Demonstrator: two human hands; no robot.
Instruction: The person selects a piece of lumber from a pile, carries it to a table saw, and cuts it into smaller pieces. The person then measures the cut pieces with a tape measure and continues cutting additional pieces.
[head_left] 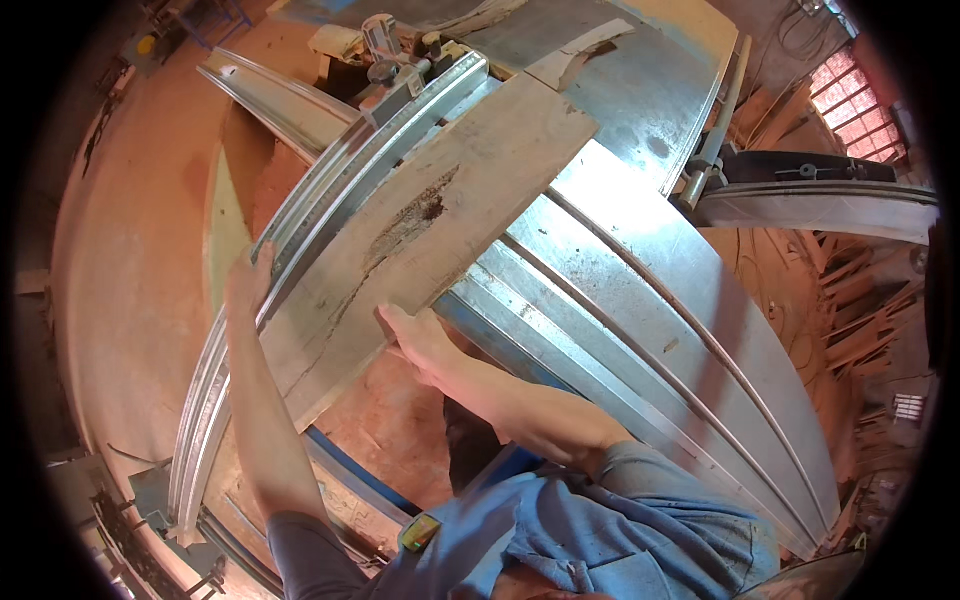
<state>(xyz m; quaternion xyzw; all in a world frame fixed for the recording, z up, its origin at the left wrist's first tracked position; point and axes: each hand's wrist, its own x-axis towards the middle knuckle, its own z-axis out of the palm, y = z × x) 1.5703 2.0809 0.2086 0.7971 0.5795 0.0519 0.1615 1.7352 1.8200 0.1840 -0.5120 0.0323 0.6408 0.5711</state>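
Table of grey metal [700,270] was extended from twelve to four o'clock. A cracked wooden board [425,235] was laid from one to eight o'clock, beside a metal rail [300,217]. The board's edge was clamped by the right hand [420,340], near eight o'clock; closure of the left hand [248,280], at nine, could not be determined. Positioning was apparently in hand; steady, two-sided support was judged necessary next.

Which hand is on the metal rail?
The left hand, on the long metal rail; the right hand instead holds the cracked wooden plank by its edge.
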